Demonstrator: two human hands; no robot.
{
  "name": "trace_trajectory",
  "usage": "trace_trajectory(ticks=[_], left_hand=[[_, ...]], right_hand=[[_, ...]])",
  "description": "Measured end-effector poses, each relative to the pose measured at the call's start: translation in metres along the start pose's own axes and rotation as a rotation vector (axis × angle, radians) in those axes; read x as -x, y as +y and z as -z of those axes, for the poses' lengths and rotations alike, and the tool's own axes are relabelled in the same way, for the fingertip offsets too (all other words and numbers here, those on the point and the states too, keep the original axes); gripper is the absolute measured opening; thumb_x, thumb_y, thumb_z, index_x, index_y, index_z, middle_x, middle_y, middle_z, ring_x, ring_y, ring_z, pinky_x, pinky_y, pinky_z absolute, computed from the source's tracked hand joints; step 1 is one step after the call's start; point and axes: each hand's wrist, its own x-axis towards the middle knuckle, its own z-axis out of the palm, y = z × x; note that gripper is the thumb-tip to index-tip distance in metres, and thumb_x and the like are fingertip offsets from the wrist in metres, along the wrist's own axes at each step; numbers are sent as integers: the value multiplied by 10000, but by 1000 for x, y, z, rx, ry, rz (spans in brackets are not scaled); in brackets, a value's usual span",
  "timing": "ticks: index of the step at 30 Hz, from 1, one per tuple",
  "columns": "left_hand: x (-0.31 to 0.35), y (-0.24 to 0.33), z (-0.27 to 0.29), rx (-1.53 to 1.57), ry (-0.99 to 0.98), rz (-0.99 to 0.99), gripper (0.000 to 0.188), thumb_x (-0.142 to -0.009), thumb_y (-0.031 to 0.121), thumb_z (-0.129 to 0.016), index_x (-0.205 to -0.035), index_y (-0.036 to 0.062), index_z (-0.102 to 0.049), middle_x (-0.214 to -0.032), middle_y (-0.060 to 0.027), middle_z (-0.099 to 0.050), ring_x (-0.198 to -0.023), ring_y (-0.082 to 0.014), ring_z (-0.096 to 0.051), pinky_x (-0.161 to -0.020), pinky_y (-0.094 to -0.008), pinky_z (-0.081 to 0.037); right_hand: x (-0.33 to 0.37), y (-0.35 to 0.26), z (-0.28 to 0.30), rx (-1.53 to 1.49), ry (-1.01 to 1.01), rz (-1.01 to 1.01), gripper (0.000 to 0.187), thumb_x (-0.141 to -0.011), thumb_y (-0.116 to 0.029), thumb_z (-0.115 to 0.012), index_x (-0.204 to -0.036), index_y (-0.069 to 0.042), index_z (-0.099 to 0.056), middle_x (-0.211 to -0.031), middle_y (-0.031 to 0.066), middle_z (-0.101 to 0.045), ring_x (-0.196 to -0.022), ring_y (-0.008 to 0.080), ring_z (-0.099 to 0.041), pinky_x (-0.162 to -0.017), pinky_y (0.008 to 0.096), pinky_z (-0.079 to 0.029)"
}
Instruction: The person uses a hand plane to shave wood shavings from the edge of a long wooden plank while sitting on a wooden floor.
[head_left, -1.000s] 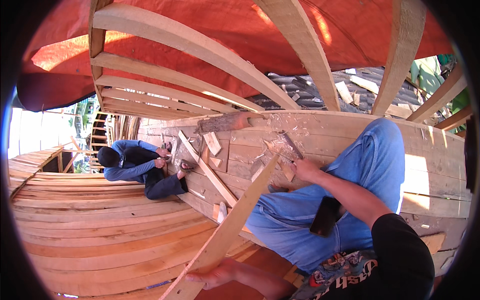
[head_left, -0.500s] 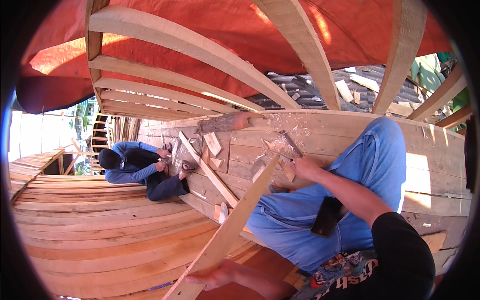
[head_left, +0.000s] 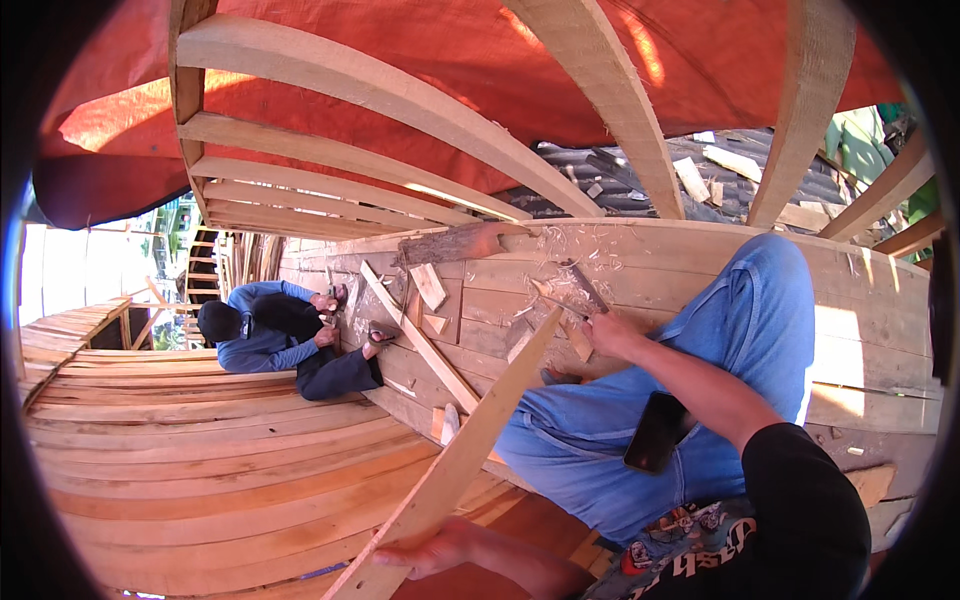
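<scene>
A long, pale wooden plank (head_left: 455,470) slants across my lap, its narrow tip pointing up toward the floor ahead. Low in the picture, my left hand (head_left: 435,551) is closed on the plank's near end. My right hand (head_left: 612,334) is closed beside the tip, on a hand tool whose kind I cannot make out. Just beyond the fingers lies a dark, narrow bar (head_left: 584,286); whether it belongs to that tool is unclear. Wood offcuts (head_left: 578,341) and curled shavings surround the tip. A black phone (head_left: 655,432) rests on my jeans.
Another person (head_left: 265,330) sits at left, hands at their work by their feet. Between us lie a long batten (head_left: 415,335) and small wood pieces (head_left: 428,287). Curved timber ribs (head_left: 380,90) rise ahead before a red tarp (head_left: 420,50). Stacked boards (head_left: 200,450) spread at left.
My right hand and the plank's tip have barely shifted. The other person's hands have moved slightly at their work. The rest stays in place.
</scene>
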Motion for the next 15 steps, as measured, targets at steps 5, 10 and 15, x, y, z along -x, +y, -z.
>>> trace_trajectory(ticks=[5, 10, 15], left_hand=[[-4, -3, 4, 0, 1, -16, 692, -845, 410, -649, -1342, 10, -383, -1369, -148, -409, -1204, -271, -466, -1015, -421, -416], [-2, -3, 1, 4, -13, -21, 721, -842, 407, -650, -1379, 44, -336, -1381, -157, -387, -1211, -290, -451, -1014, -441, -404], [1, 0, -3, -9, 18, -25, 718, -842, 410, -649, -1375, 40, -342, -1375, -159, -392, -1201, -292, -461, -1011, -441, -407]], right_hand=[[-2, -5, 8, -10, -98, -40, 420, -944, -357, -439, -909, 11, -638, -882, 257, -642, -848, 414, -628, -755, 502, -490], [-1, -9, -1, 44, -33, 80, 425, -945, -366, -430, -957, 3, -640, -909, 251, -646, -871, 398, -634, -773, 489, -496], [4, -8, 7, 79, -77, -74, 431, -946, -375, -428, -1001, 7, -618, -959, 264, -634, -902, 394, -630, -772, 492, -493]])
